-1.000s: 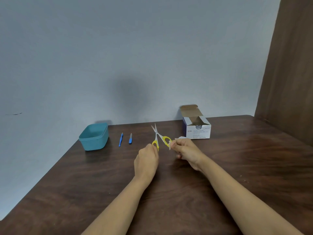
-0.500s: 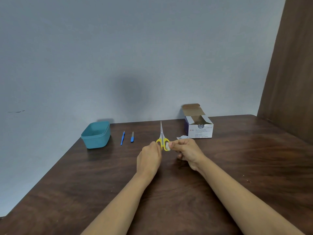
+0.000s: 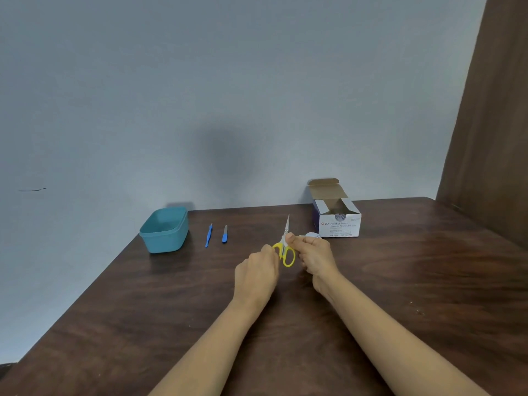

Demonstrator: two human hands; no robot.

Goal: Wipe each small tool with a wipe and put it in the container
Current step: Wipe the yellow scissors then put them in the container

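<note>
Small scissors (image 3: 286, 247) with yellow handles stand blades-up above the table's middle. My left hand (image 3: 257, 274) grips the left yellow handle ring. My right hand (image 3: 313, 257) pinches a white wipe (image 3: 310, 235) against the scissors near the pivot, thumb on top. The blades are together and point up and away. A teal container (image 3: 164, 231) sits at the table's far left. Beside it lie blue tweezers (image 3: 209, 235) and a short blue-handled tool (image 3: 225, 234), both flat on the table.
An open white box of alcohol swabs (image 3: 338, 221) stands at the back right of the dark wooden table (image 3: 400, 281), close to the grey wall. A brown wooden panel (image 3: 491, 124) rises on the right.
The scissors went from blades spread to blades together and upright. My right hand with the wipe moved from the right handle ring up to the pivot area.
</note>
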